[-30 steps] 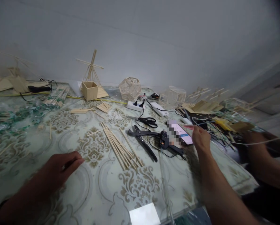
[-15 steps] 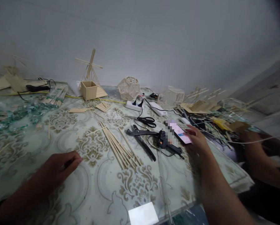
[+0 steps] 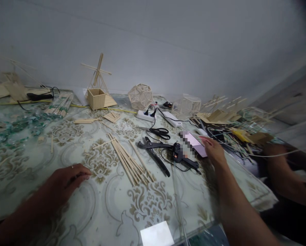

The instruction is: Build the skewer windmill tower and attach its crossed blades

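My left hand (image 3: 65, 179) lies flat on the patterned glass table top (image 3: 111, 205), fingers stretched out with nothing in them and a ring on one finger. It rests left of a bundle of thin wooden sticks (image 3: 128, 159). My right hand (image 3: 213, 150) hovers at the right edge of a lit phone (image 3: 195, 144), one fingertip reaching onto its screen, holding nothing. Just left of the phone lie a black glue gun (image 3: 181, 155) with its cable and black pliers (image 3: 153, 152).
Black scissors (image 3: 161, 132) and a white power strip (image 3: 146, 116) lie behind the tools. Stick models stand at the back: an open box (image 3: 97, 98), a lattice ball (image 3: 140, 96), a cube frame (image 3: 188, 104). Another person's arm (image 3: 283, 171) rests at the right among scraps.
My right hand has shifted slightly on the phone, its fingertip now at the screen's upper right. The screen looks plainer. My left hand has barely moved.
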The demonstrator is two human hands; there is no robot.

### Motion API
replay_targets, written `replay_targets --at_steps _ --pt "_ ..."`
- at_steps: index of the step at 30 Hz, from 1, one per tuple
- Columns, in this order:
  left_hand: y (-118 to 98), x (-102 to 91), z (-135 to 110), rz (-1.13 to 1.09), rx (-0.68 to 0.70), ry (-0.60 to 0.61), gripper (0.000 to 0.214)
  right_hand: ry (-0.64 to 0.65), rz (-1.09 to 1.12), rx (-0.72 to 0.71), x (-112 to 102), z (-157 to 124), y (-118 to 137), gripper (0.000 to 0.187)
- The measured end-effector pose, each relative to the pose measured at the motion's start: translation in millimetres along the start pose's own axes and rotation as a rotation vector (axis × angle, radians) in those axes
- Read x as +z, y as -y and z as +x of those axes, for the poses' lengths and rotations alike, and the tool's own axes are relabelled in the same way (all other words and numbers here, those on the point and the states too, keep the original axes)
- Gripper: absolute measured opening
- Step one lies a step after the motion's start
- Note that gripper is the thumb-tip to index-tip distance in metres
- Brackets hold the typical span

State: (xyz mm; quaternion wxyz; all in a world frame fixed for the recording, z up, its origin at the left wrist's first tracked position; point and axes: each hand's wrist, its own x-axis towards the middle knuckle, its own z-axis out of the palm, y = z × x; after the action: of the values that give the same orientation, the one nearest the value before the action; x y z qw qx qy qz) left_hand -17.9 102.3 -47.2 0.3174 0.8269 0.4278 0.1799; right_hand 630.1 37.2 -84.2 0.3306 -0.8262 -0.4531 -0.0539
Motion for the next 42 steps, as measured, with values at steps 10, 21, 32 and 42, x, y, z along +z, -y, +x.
replay_targets --at_steps 10,21,32,42 --pt "-5 -2.1 0 -0.027 -0.014 0.078 0.029 0.06 -0.064 -0.022 14 11 10 0.048" --pt "-3 -2.1 1 -0.047 -0.04 0.084 0.029 0.084 -0.056 -0.015 13 13 12 0.057" --pt "7 0.8 3 -0.078 -0.089 0.085 0.034 0.118 -0.017 0.007 13 13 14 0.076" --pt "8 -8.0 9 -0.164 -0.208 0.125 0.038 0.135 0.001 0.037 11 12 20 0.093"
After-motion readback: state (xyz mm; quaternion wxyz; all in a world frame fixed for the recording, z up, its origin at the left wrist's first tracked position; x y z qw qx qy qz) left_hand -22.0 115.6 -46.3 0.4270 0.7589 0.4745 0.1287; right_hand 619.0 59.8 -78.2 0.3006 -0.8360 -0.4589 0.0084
